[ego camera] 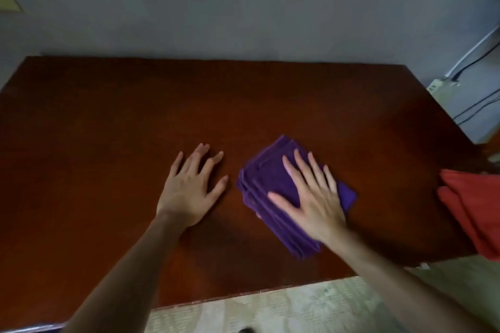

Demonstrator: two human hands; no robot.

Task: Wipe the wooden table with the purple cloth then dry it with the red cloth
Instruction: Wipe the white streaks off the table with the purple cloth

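Right hand (311, 197) presses purple cloth (273, 197) flat on wooden table (135, 105)

We find no text, label, brand, number or sign that can be read anywhere in this view.
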